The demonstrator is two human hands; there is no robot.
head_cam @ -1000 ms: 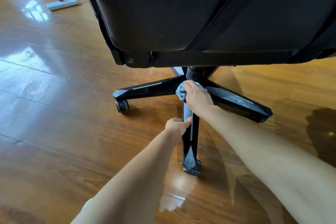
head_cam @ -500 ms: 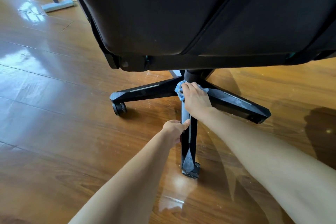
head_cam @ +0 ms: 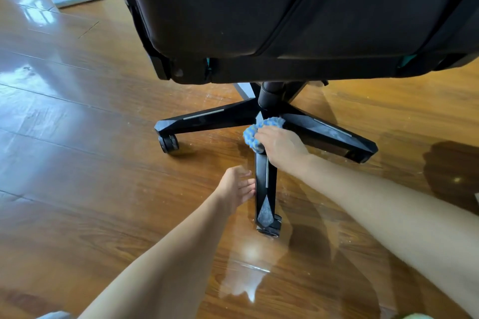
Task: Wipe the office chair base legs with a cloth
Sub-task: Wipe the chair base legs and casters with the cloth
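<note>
R hand (head_cam: pixel 281 146) gripped fluffy blue cloth (head_cam: pixel 261 129) on glossy black 6 o'clock leg (head_cam: pixel 265 176); L hand (head_cam: pixel 234 186) fingers loose, touching it.

R hand (head_cam: pixel 281 146), cloth (head_cam: pixel 252 134) on leg (head_cam: pixel 264 184) (inner end)

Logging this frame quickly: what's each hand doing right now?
Left hand: open, fingertips at the near chair leg.
Right hand: holding the blue cloth.

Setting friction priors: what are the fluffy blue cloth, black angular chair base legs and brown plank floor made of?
Fluffy blue cloth: likely microfibre, nubby pile. Black angular chair base legs: glossy hard plastic or painted metal, sharp facets; unclear which. Brown plank floor: lacquered wood or laminate, mirror-like reflections.
</note>
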